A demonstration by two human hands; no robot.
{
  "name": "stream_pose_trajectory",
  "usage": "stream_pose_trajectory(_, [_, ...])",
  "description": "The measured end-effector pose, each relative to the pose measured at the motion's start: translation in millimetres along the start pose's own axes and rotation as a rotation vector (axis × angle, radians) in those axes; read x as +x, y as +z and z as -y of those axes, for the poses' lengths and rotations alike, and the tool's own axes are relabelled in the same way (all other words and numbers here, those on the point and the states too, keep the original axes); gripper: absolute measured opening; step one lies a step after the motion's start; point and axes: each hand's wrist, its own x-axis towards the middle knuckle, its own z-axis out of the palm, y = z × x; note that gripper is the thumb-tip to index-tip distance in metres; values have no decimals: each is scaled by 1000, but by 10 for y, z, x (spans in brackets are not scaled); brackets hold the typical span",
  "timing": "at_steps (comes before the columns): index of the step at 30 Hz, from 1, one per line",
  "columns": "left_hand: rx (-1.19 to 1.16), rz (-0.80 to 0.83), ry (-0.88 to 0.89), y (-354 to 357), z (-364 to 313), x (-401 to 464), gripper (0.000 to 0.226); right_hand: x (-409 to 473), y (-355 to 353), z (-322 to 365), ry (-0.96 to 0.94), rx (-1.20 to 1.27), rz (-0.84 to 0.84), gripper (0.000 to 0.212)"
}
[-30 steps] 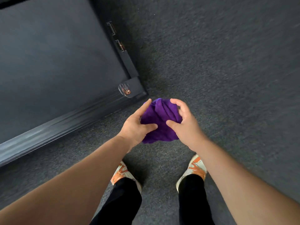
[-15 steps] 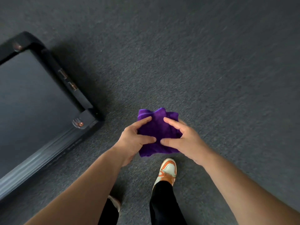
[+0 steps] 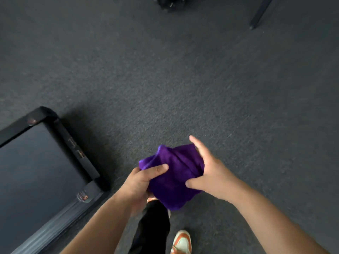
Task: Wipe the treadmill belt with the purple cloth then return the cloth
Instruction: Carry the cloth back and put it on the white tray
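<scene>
You've got the purple cloth (image 3: 174, 178) bunched between both hands, held in the air above the grey carpet (image 3: 183, 79). Your left hand (image 3: 140, 184) grips its left edge, thumb curled over the top of the fabric. Your right hand (image 3: 211, 173) holds the right side, thumb pressed against the cloth's lower part, fingers (image 3: 197, 143) reaching past its far edge. Left of your left fingers lies the treadmill belt (image 3: 36, 171) in its black frame (image 3: 78, 153). Below the cloth, a black trouser leg (image 3: 154, 226) and an orange-and-white shoe (image 3: 181, 242).

Purple cloth (image 3: 174, 178), dark grey carpet (image 3: 183, 79), black treadmill belt (image 3: 36, 171), orange-white shoe (image 3: 181, 242).
</scene>
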Motion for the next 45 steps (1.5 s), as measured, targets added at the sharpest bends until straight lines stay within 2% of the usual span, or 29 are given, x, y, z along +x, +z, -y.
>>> stream_pose_trajectory(3, [-124,-47,89,84,-503,181,27,397,-232,396,81,140,-149,95])
stream_pose_trajectory(6, [-225,-125,159,209,-980,453,19,828,-389,787,65,182,-94,87])
stream_pose_trajectory(8, [-245,-173,203,276,-1282,638,20,1130,-497,1076,1,210,-54,100])
stream_pose_trajectory(10, [-260,-227,226,298,-1544,781,22,1411,-611,1322,-62,157,-91,104])
stream_pose_trajectory(14, [-232,-271,302,289,-2130,991,54,1852,-876,1919,-172,68,-86,93])
stream_pose_trajectory(21, [-200,-361,353,499,-2990,1229,65,2585,-1369,2646,-254,-65,25,90])
stream_pose_trajectory(30, [-347,-559,370,855,-3656,1423,52,3267,-1907,3401,-303,-162,246,90])
stream_pose_trajectory(35, [-412,-511,331,883,-3985,1440,46,3506,-2043,3741,-311,-249,309,93])
stream_pose_trajectory(38, [-408,-504,342,758,-4185,1474,43,3662,-2013,3976,-307,-279,362,93])
stream_pose_trajectory(43, [-372,-675,383,512,-4522,1563,38,4048,-1758,4462,-287,-307,387,93])
stream_pose_trajectory(45, [-390,-713,425,365,-4743,1592,47,4230,-1607,4692,-271,-262,352,92])
